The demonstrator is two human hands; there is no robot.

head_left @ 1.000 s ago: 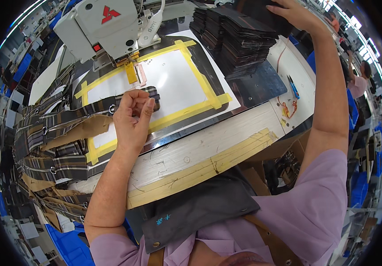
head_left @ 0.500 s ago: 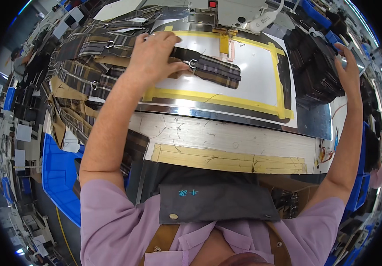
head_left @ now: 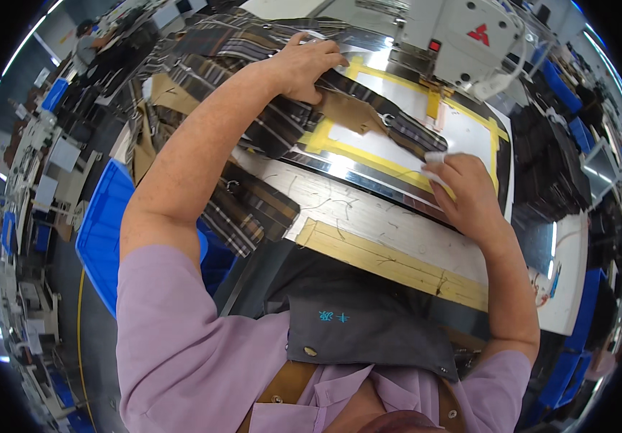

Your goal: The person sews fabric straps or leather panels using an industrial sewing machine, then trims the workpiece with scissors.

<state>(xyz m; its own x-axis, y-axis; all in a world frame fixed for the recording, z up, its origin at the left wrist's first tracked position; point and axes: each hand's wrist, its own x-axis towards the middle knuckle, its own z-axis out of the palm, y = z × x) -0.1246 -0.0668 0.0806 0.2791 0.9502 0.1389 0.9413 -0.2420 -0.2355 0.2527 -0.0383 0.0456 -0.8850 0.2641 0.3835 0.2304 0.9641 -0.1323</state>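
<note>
**Hands on plaid cloth at the sewing station**

The left hand (head_left: 303, 66) lies palm down with fingers curled over a dark plaid fabric piece with pale stripes (head_left: 282, 119), pressing its soft, rumpled weave against the table; whether it grips a fold cannot be told. The right hand (head_left: 466, 191) is loosely closed, its fingertips pinching a small white scrap (head_left: 435, 157) just beside the cloth's narrow end. A stiff tan patch (head_left: 343, 112) and a small metal ring (head_left: 388, 120) sit on the plaid strip. Beneath it lies a flat white template framed in yellow tape (head_left: 397, 148), set on a glossy metal plate (head_left: 340, 167). Beyond stands the boxy grey-white sewing machine head (head_left: 462, 36). Nearer the person runs a scratched wooden table edge with a yellow tape band (head_left: 390, 263). To the right rests a stack of dark fabric pieces (head_left: 545, 166).
</note>
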